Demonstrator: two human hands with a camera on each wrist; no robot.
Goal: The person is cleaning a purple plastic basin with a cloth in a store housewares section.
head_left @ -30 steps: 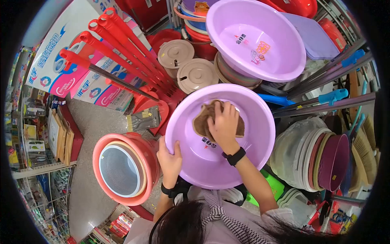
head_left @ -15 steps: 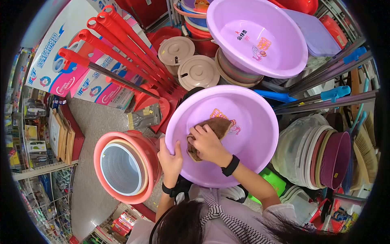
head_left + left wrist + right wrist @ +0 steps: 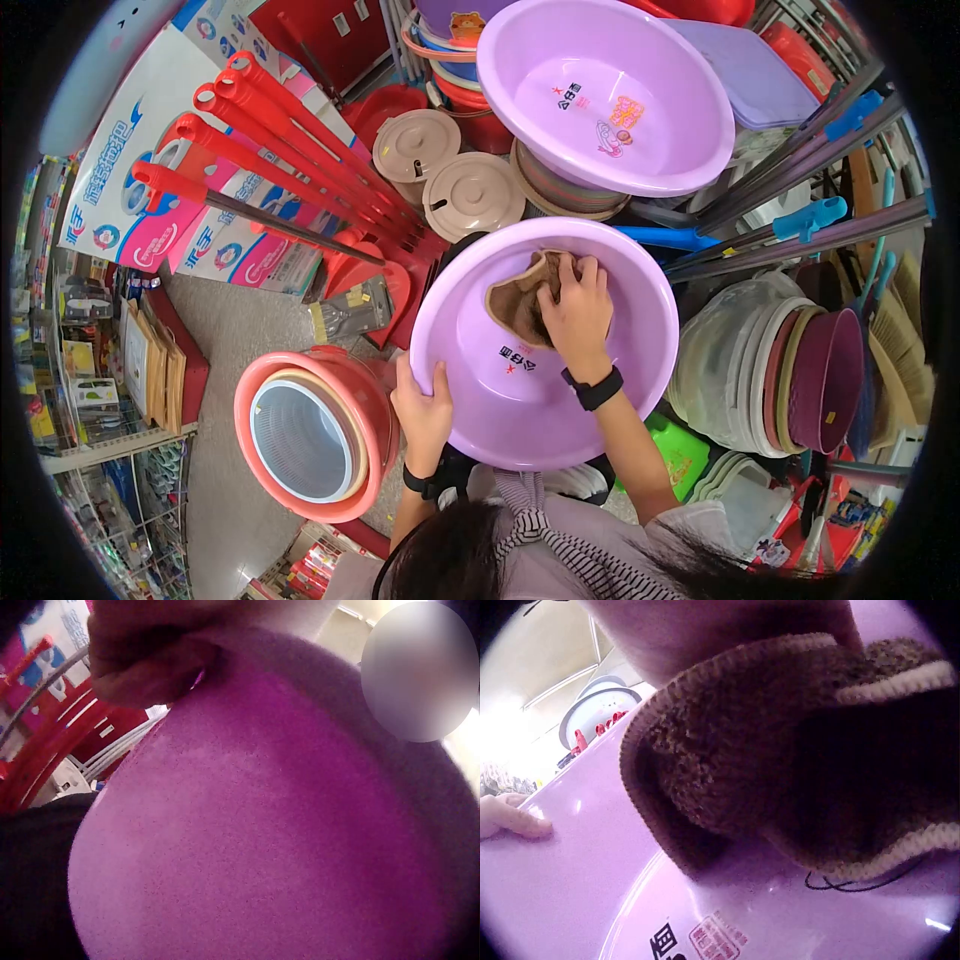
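Nearest me, my left hand (image 3: 422, 400) clamps the near rim of the purple basin (image 3: 480, 345), thumb inside and the other fingers against the underside. The basin is held tilted in front of me, with a red tub (image 3: 243, 420) on the floor just to its left. Inside the basin, my right hand (image 3: 578, 312) bunches a brown cloth (image 3: 512, 300), fingers curled round it, and presses it to the far wall. Beyond sit two tan lids (image 3: 470, 195), red mop handles (image 3: 290, 170) and another purple basin (image 3: 600, 95).

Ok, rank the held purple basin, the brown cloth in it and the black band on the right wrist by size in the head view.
1. purple basin, by far the largest
2. brown cloth, partly hidden under the hand
3. black band
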